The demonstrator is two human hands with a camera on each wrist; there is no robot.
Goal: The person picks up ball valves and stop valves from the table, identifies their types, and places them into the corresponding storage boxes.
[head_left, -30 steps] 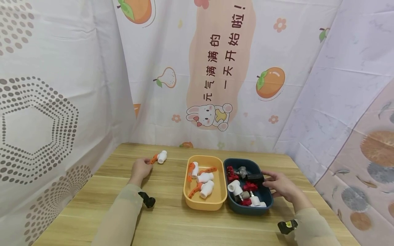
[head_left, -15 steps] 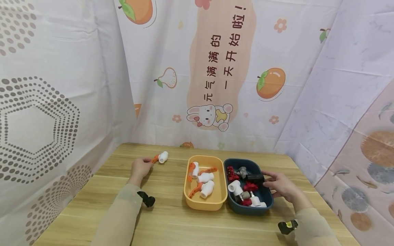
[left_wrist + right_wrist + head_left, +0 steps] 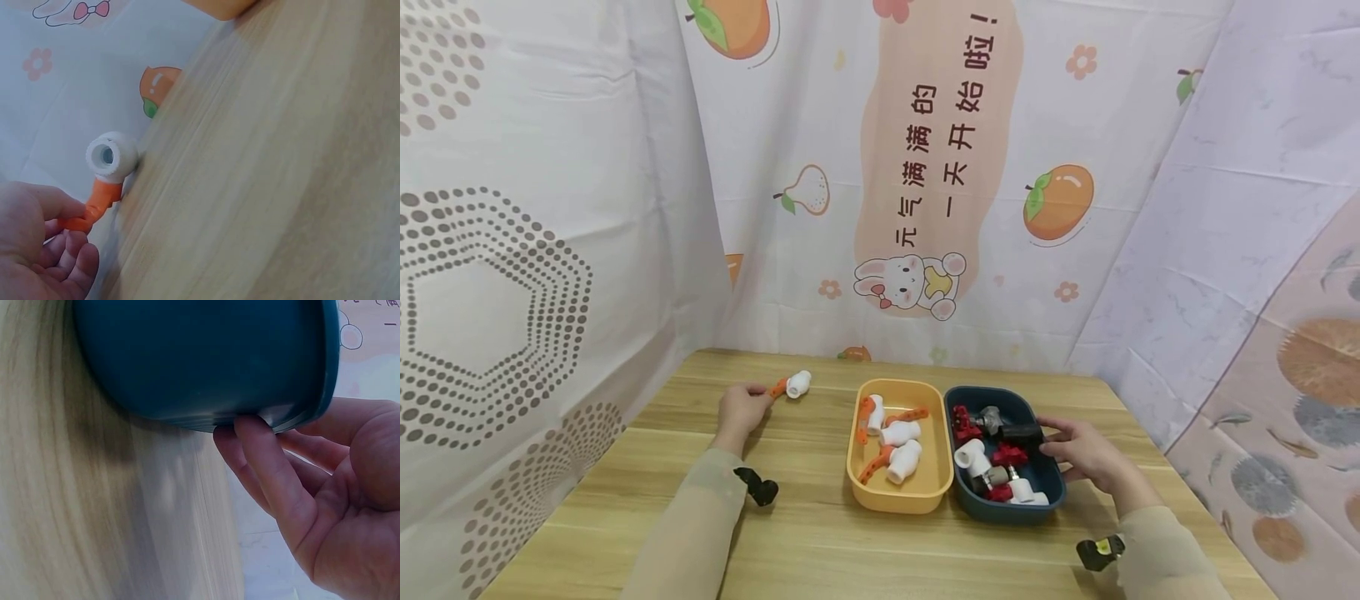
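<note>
At the far left of the table my left hand pinches the orange lever handle of a white ball valve between thumb and fingers. Its round body sits low at the tabletop, one pipe opening facing the left wrist camera. On the right, my right hand holds the right edge of a dark blue bin. In the right wrist view, fingertips press against its outer wall, and another digit passes behind the rim. Inside that bin are red-handled valves, white elbow fittings and a black cylindrical piece.
A yellow bin stands directly left of the blue one, with 3 white ball valves with orange handles inside. Printed curtains enclose the wooden table at the back and both sides.
The white ball valve has shifted slightly to the right in my left hand's pinch. My right hand and both bins have stayed in place.
</note>
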